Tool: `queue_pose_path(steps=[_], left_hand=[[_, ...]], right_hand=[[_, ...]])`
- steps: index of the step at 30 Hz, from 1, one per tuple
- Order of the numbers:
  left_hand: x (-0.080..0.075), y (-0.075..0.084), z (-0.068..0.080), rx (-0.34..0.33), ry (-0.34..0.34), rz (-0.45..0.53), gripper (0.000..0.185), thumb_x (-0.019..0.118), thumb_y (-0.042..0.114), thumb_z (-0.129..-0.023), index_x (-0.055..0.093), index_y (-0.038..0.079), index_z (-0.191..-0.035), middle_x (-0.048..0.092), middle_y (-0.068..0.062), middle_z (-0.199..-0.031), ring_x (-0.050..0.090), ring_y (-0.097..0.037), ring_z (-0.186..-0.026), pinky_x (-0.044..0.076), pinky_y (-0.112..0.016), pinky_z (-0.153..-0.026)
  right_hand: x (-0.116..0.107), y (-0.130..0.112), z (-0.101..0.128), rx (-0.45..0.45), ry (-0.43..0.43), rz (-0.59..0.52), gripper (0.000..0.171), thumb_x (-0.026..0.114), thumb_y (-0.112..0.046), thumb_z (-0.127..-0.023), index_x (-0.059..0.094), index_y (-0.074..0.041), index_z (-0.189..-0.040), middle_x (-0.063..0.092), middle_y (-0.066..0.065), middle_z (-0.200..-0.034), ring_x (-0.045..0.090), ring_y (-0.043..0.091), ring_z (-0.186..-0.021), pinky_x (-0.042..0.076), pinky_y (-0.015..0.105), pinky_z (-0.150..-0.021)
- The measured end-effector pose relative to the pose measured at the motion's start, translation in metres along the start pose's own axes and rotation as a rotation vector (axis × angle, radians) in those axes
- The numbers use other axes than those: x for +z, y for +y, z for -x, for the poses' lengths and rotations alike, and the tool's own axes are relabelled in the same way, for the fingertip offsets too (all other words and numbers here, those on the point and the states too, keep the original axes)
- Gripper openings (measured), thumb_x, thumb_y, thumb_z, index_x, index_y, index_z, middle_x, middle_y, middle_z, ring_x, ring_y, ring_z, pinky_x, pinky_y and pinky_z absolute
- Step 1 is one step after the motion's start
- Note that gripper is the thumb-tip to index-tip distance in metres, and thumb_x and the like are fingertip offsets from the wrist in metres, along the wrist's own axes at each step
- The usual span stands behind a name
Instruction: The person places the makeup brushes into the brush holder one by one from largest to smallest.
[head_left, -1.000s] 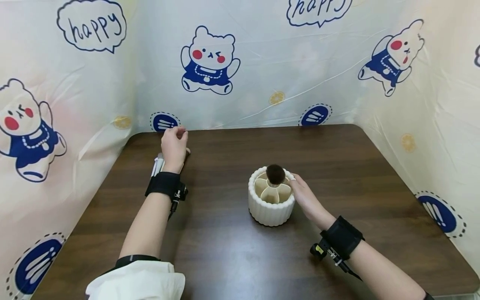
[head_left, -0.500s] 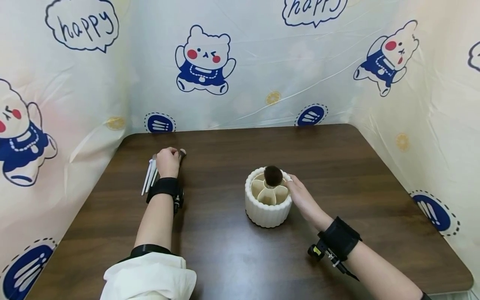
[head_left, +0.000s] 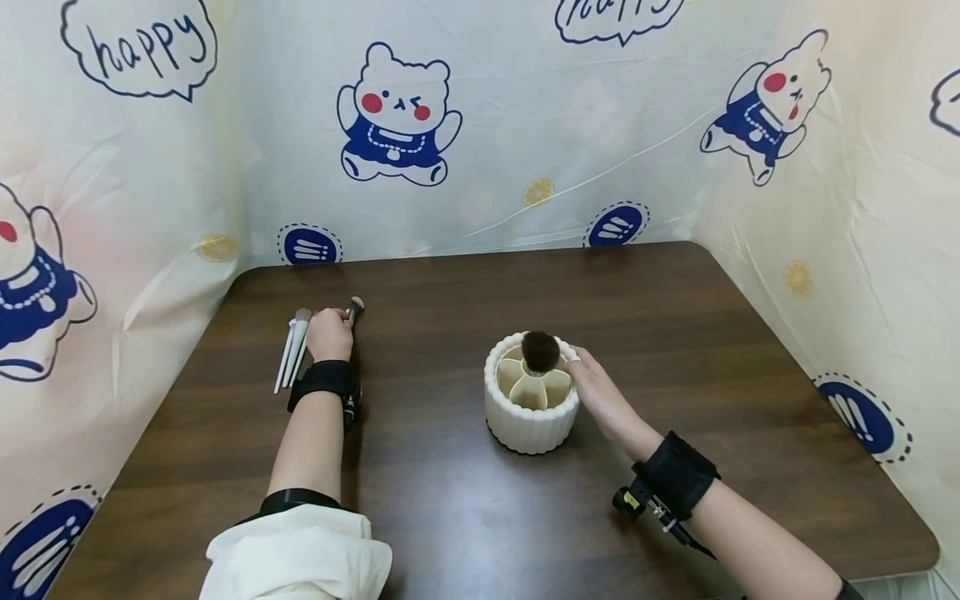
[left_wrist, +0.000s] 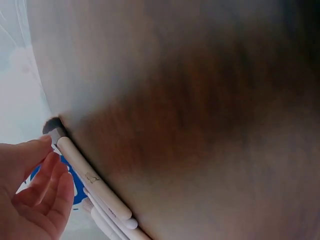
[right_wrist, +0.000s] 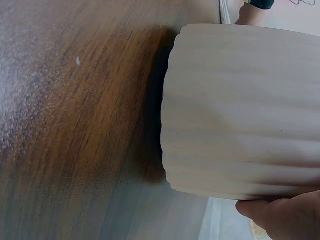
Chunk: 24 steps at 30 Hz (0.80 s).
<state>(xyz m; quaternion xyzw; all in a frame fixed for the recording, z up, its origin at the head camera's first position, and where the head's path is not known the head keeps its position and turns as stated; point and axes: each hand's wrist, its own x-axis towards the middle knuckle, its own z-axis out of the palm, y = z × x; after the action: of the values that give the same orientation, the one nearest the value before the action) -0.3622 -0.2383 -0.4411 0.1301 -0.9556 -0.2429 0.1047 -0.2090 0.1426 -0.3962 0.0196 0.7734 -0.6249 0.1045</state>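
My left hand [head_left: 330, 335] is at the far left of the table, pinching a makeup brush [head_left: 356, 308] near its bristles. In the left wrist view the thumb and forefinger meet at the metal collar of the brush [left_wrist: 95, 177], and its pale handle slants down to the right. Several white-handled brushes [head_left: 294, 350] lie beside that hand. My right hand [head_left: 603, 396] holds the right side of a white ribbed brush holder [head_left: 531, 429] with divided compartments. One fluffy dark-headed brush [head_left: 540, 352] stands in it. In the right wrist view the holder [right_wrist: 240, 110] hides most of the hand.
A dark wooden table [head_left: 450, 333] with rounded far corners carries everything. Behind it and along both sides hangs a pale curtain [head_left: 510, 125] printed with bears. Each wrist wears a black strap with a small camera.
My left hand has come down and nearer from the table's far edge onto the brushes, and now pinches one. The right hand has stayed on the holder. The head view has shifted slightly.
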Motion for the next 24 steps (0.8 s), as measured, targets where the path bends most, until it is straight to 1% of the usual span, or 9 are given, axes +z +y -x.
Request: queue_pose_path(steps=[3, 6, 9, 12, 14, 15, 17, 20, 24], left_hand=[[0.0, -0.001, -0.001, 0.001, -0.031, -0.035, 0.024, 0.058, 0.012, -0.094, 0.069, -0.001, -0.111, 0.067, -0.024, -0.113, 0.061, -0.041, -0.104, 0.049, -0.051, -0.086], [-0.001, 0.001, -0.001, 0.002, -0.06, -0.071, 0.024, 0.059, 0.015, -0.094, 0.069, 0.0, -0.11, 0.067, -0.024, -0.111, 0.061, -0.04, -0.101, 0.05, -0.05, -0.083], [-0.001, 0.004, 0.0, 0.011, -0.062, -0.097, 0.021, 0.063, 0.018, -0.092, 0.072, 0.002, -0.103, 0.069, -0.023, -0.103, 0.063, -0.038, -0.091, 0.05, -0.046, -0.072], [-0.002, 0.005, 0.0, 0.01, -0.086, -0.101, 0.021, 0.064, 0.019, -0.091, 0.072, 0.003, -0.1, 0.07, -0.023, -0.101, 0.063, -0.037, -0.087, 0.05, -0.045, -0.068], [-0.002, 0.006, 0.0, 0.019, -0.1, -0.089, 0.02, 0.065, 0.018, -0.091, 0.072, 0.001, -0.099, 0.069, -0.023, -0.101, 0.063, -0.038, -0.088, 0.05, -0.045, -0.069], [-0.002, 0.007, 0.001, 0.018, -0.123, -0.078, 0.022, 0.063, 0.018, -0.092, 0.071, 0.0, -0.103, 0.069, -0.024, -0.105, 0.063, -0.039, -0.093, 0.051, -0.047, -0.073], [-0.001, 0.008, 0.001, 0.034, -0.135, -0.065, 0.023, 0.063, 0.017, -0.092, 0.07, -0.002, -0.104, 0.068, -0.025, -0.105, 0.062, -0.04, -0.094, 0.05, -0.048, -0.076], [-0.001, 0.011, 0.002, 0.042, -0.14, -0.055, 0.024, 0.063, 0.016, -0.091, 0.069, -0.004, -0.104, 0.067, -0.027, -0.105, 0.062, -0.042, -0.095, 0.05, -0.05, -0.079], [0.001, 0.014, 0.004, 0.029, -0.138, -0.049, 0.023, 0.065, 0.015, -0.09, 0.07, -0.003, -0.103, 0.068, -0.027, -0.105, 0.062, -0.043, -0.096, 0.05, -0.051, -0.081]], right_hand=[[-0.001, -0.001, 0.001, -0.006, -0.011, 0.004, 0.049, 0.025, -0.018, -0.101, 0.027, 0.001, -0.145, 0.029, 0.019, -0.152, 0.026, 0.028, -0.14, 0.023, 0.045, -0.115], [-0.001, -0.001, 0.002, -0.006, -0.006, 0.008, 0.049, 0.025, -0.018, -0.101, 0.028, 0.001, -0.145, 0.029, 0.019, -0.152, 0.026, 0.028, -0.14, 0.023, 0.045, -0.115], [0.0, -0.002, 0.002, -0.001, 0.005, 0.015, 0.049, 0.026, -0.018, -0.1, 0.029, 0.002, -0.145, 0.029, 0.019, -0.151, 0.026, 0.028, -0.139, 0.023, 0.045, -0.114], [0.0, -0.001, 0.001, 0.005, 0.005, 0.017, 0.048, 0.027, -0.018, -0.1, 0.029, 0.001, -0.145, 0.029, 0.019, -0.152, 0.026, 0.029, -0.14, 0.023, 0.045, -0.115], [0.0, -0.002, 0.0, 0.007, 0.004, 0.018, 0.049, 0.027, -0.019, -0.101, 0.029, 0.001, -0.145, 0.029, 0.019, -0.152, 0.025, 0.029, -0.141, 0.023, 0.046, -0.115], [-0.001, -0.002, 0.0, 0.008, 0.004, 0.015, 0.049, 0.027, -0.019, -0.101, 0.029, 0.001, -0.145, 0.028, 0.019, -0.153, 0.025, 0.029, -0.141, 0.022, 0.046, -0.116], [-0.001, -0.002, 0.0, 0.01, 0.006, 0.017, 0.049, 0.026, -0.019, -0.101, 0.028, 0.0, -0.146, 0.028, 0.018, -0.153, 0.024, 0.029, -0.142, 0.022, 0.047, -0.116], [-0.001, -0.002, -0.001, 0.015, 0.012, 0.016, 0.049, 0.027, -0.019, -0.101, 0.028, 0.0, -0.145, 0.028, 0.018, -0.153, 0.025, 0.029, -0.142, 0.022, 0.046, -0.116], [-0.001, -0.002, -0.001, 0.021, 0.016, 0.011, 0.049, 0.029, -0.018, -0.1, 0.03, 0.001, -0.145, 0.029, 0.019, -0.152, 0.026, 0.029, -0.141, 0.022, 0.045, -0.116]])
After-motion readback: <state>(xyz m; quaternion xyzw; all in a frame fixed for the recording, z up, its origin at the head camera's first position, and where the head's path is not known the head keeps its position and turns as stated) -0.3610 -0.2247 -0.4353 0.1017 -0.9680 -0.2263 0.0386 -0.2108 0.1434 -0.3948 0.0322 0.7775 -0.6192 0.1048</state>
